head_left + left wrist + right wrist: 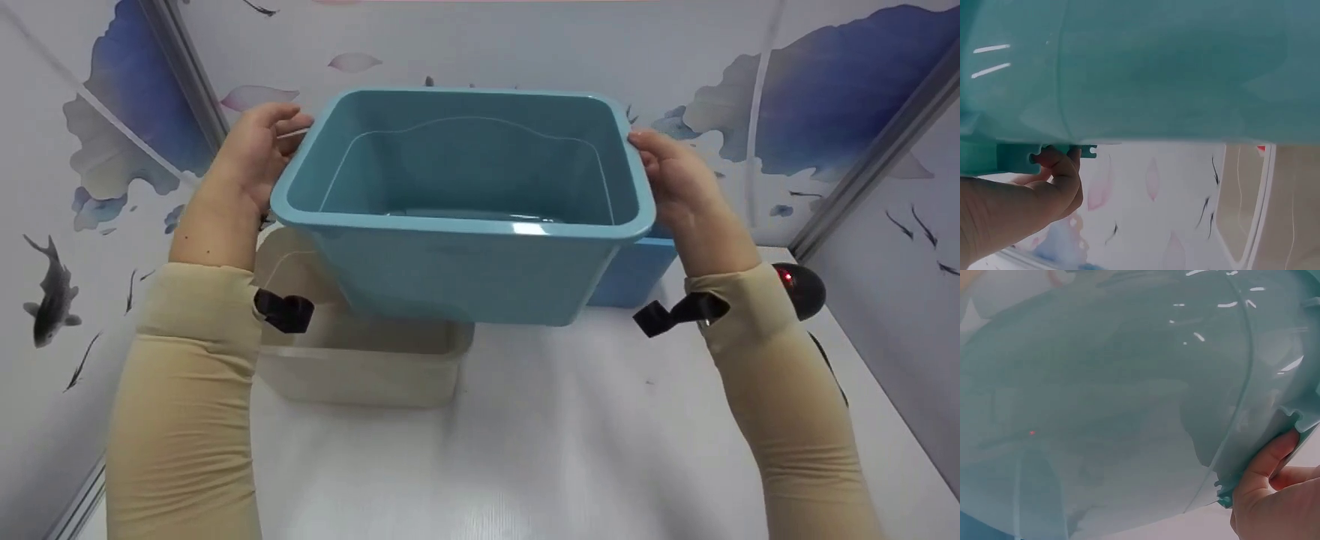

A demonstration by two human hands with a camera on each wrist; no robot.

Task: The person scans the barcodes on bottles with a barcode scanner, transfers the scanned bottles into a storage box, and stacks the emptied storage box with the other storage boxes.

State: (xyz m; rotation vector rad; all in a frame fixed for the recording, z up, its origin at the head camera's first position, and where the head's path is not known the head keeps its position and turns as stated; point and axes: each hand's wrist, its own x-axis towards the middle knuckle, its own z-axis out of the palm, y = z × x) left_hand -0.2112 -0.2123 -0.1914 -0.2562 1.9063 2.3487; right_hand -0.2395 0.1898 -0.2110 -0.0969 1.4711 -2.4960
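Observation:
A teal plastic storage bin (465, 274) is held up above the table, its open top tilted toward me; no contents show inside. My left hand (259, 150) grips its left end under the rim. In the left wrist view the curled fingers (1061, 171) hook at the rim's handle. On the opposite end, my right hand (679, 180) holds the rim, thumb near the top edge. The right wrist view shows that hand (1266, 495) gripping below the rim, beside the bin's glossy wall (1129, 410).
Below and left of the teal bin, a beige bin (367, 379) stands on the white table (525, 450), partly covered from view. A blue bin (637, 271) sits behind at the right, mostly hidden. Printed wall panels (525, 37) enclose the back and sides.

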